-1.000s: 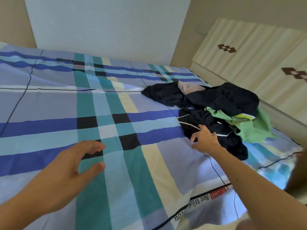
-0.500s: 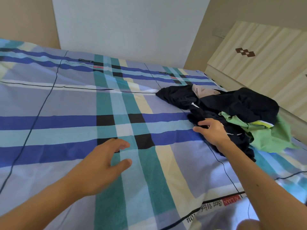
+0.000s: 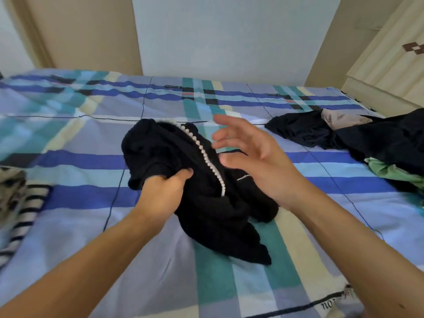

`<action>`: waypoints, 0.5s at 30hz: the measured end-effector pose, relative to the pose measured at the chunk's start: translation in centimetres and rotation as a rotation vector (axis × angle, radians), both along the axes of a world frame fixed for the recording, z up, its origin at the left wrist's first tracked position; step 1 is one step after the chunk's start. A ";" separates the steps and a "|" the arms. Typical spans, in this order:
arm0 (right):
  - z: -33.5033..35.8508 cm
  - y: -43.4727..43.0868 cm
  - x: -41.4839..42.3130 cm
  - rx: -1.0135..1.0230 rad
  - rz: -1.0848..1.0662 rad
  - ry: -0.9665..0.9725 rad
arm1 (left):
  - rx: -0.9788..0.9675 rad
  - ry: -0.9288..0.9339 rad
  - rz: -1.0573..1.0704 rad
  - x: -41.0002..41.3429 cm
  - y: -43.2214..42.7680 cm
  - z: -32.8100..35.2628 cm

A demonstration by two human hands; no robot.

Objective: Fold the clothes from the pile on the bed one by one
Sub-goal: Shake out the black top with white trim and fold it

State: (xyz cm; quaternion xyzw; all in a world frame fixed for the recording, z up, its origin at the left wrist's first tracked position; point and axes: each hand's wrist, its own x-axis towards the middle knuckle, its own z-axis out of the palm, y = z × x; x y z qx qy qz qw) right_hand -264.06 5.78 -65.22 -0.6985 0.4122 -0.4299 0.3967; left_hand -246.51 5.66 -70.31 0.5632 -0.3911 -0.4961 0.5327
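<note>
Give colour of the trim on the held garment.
White beads on a black garment; head view.

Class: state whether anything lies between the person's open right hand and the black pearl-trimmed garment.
Nothing visible does. The right hand hovers open close over the black garment, which the left hand grips.

wall [image 3: 91, 31]: beige, pale panel [image 3: 218, 35] at centre
right: light wood board [image 3: 378, 58], brown diamond inlay
bed [image 3: 68, 157]: blue-teal plaid cover
</note>
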 end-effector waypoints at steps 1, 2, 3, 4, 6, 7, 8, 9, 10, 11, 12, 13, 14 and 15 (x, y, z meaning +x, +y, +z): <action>-0.1 -0.5 -0.4 -0.067 -0.067 0.054 | 0.043 0.045 0.003 0.5 -0.2 0.4; -0.3 -0.9 -0.7 -0.130 -0.111 0.122 | 0.059 0.065 -0.009 1.0 -0.4 0.8; -0.5 -1.2 -0.9 -0.187 -0.130 0.195 | 0.054 0.060 -0.038 1.7 -0.4 1.3; -0.6 -1.3 -1.4 -0.243 -0.122 0.272 | 0.040 0.042 -0.093 1.9 -0.3 1.9; -0.8 -1.2 -1.3 -0.363 -0.037 0.407 | -0.022 -0.045 -0.281 3.1 0.2 2.9; -0.9 -1.1 -1.1 -0.411 0.012 0.462 | -0.050 -0.112 -0.421 3.6 0.5 3.4; -1.0 -1.0 -0.9 -0.453 0.057 0.495 | -0.071 -0.189 -0.553 4.0 0.8 4.0; -1.2 -0.9 -0.7 -0.490 0.095 0.512 | -0.080 -0.258 -0.664 4.2 1.1 4.6; -1.3 -0.7 -0.5 -0.514 0.129 0.517 | -0.078 -0.323 -0.745 4.4 1.2 5.0; -1.4 -0.6 -0.3 -0.515 0.153 0.508 | -0.076 -0.377 -0.799 4.6 1.2 5.1; -1.4 -0.4 -0.2 -0.497 0.167 0.495 | -0.068 -0.416 -0.809 4.8 1.2 5.3; -1.5 -0.4 -0.2 -0.468 0.157 0.477 | -0.078 -0.444 -0.769 5.0 0.9 5.3; -1.6 -0.4 -0.3 -0.433 0.115 0.441 | -0.095 -0.477 -0.665 5.3 0.5 4.9; -1.9 -0.5 -0.4 -0.389 0.034 0.392 | -0.115 -0.556 -0.503 5.6 -0.1 4.2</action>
